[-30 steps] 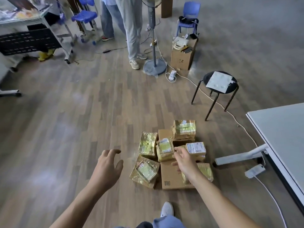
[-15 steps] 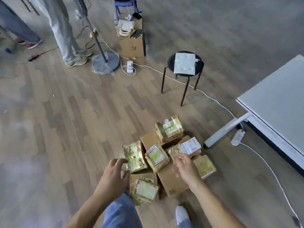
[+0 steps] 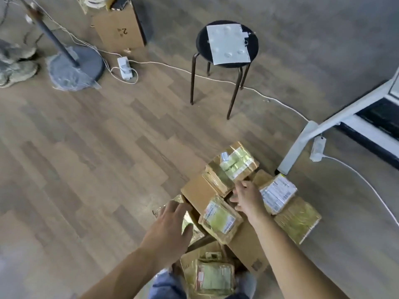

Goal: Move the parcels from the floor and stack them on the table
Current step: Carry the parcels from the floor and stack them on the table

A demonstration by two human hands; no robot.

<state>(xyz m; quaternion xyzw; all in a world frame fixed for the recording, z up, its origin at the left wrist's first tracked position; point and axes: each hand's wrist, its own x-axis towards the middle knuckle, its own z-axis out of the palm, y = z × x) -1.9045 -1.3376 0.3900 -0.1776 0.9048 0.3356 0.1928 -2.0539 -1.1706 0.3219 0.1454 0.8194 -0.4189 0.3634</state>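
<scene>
— Which way did the parcels run?

— They lay in a heap on the wooden floor, just beside the white table leg, with a black stool well beyond. The lowest, a flat cardboard box, had its long axis on a diagonal, from far left toward near right. The smaller ones lay flat on and around it, each skewed at its own angle.

— And their look?

— Brown card under glossy yellowish tape, most with a printed label facing up. The far parcel sat highest, thick and taped across. The middle parcel carried a pale green label. The white-labelled parcel lay to its right.

— The hands?

— Both bare arms reached in from the near edge. The left hand was spread, fingers relaxed, over a shiny parcel at the box's left edge; whether it touched, I could not tell. The right hand hung between the far, middle and white-labelled parcels. Its fingers were loosely bent, tips at the far parcel's near edge, gripping nothing.
</scene>
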